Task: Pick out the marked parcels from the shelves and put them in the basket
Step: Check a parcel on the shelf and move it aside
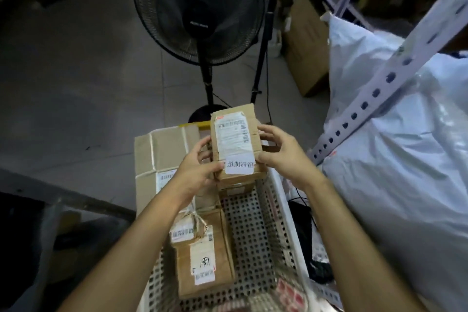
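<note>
Fingers point(269, 132) of both hands curl round a small brown parcel point(234, 142) with a white sticker, the left hand point(196, 172) on one side and the right hand point(283, 156) on the other. Right under them sits the white basket point(254, 235) with more parcels point(205, 261) inside. Past the fingers stands a tall black fan point(200, 7)

A black pedestal fan point(198, 7) stands on the grey tiled floor point(76, 71).

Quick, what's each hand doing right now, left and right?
Left hand: grips the small cardboard parcel at its left edge.
Right hand: grips the same parcel at its right edge, above the basket.
</note>
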`<action>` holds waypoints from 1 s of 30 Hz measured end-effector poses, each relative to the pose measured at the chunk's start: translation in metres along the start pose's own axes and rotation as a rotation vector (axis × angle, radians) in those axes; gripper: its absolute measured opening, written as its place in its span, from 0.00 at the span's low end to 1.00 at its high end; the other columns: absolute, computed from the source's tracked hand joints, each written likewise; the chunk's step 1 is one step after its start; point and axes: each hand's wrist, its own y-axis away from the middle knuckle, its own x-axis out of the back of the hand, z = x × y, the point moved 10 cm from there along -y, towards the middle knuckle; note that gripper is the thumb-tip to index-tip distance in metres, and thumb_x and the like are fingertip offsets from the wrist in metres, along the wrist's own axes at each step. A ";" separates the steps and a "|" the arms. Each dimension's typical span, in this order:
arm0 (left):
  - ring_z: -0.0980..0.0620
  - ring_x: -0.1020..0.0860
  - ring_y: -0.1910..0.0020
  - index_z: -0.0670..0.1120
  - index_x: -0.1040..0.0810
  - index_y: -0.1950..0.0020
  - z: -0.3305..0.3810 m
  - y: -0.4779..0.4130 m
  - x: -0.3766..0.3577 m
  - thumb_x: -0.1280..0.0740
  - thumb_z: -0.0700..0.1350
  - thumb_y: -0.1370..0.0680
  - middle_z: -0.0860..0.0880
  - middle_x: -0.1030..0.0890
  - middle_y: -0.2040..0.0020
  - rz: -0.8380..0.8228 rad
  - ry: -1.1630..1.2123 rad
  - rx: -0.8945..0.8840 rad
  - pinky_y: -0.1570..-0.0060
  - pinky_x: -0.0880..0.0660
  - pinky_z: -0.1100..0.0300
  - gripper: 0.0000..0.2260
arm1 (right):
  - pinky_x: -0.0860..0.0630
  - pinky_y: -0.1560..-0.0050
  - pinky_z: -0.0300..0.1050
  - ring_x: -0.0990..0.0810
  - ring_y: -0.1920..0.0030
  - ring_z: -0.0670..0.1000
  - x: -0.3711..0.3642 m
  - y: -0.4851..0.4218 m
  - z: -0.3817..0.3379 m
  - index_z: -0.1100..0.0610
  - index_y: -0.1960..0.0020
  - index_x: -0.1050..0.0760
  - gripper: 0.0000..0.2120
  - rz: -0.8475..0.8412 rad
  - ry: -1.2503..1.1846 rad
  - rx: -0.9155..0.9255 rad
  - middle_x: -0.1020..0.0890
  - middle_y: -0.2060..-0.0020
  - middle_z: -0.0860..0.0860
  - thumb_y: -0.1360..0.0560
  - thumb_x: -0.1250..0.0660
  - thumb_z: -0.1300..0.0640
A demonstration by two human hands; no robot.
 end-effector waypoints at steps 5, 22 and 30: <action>0.48 0.22 0.40 0.54 0.35 0.26 -0.028 -0.047 0.010 0.29 0.32 0.25 0.49 0.24 0.37 -0.012 -0.046 0.030 0.61 0.18 0.56 0.33 | 0.20 0.44 0.47 0.20 0.40 0.47 -0.007 -0.037 0.052 0.46 0.36 0.27 0.28 0.037 -0.012 -0.058 0.20 0.42 0.42 0.29 0.27 0.68; 0.50 0.16 0.50 0.57 0.33 0.27 -0.092 -0.133 0.014 0.34 0.32 0.23 0.49 0.17 0.45 0.018 -0.056 0.133 0.61 0.19 0.57 0.30 | 0.20 0.51 0.37 0.21 0.41 0.44 -0.019 -0.108 0.155 0.52 0.29 0.29 0.31 0.042 -0.038 -0.209 0.22 0.38 0.49 0.28 0.29 0.71; 0.51 0.19 0.56 0.55 0.33 0.27 -0.095 -0.151 -0.010 0.36 0.36 0.23 0.47 0.18 0.46 0.053 -0.079 0.161 0.71 0.24 0.63 0.26 | 0.20 0.46 0.44 0.20 0.43 0.44 0.000 -0.117 0.169 0.51 0.29 0.29 0.30 0.072 -0.056 -0.247 0.22 0.37 0.49 0.27 0.29 0.69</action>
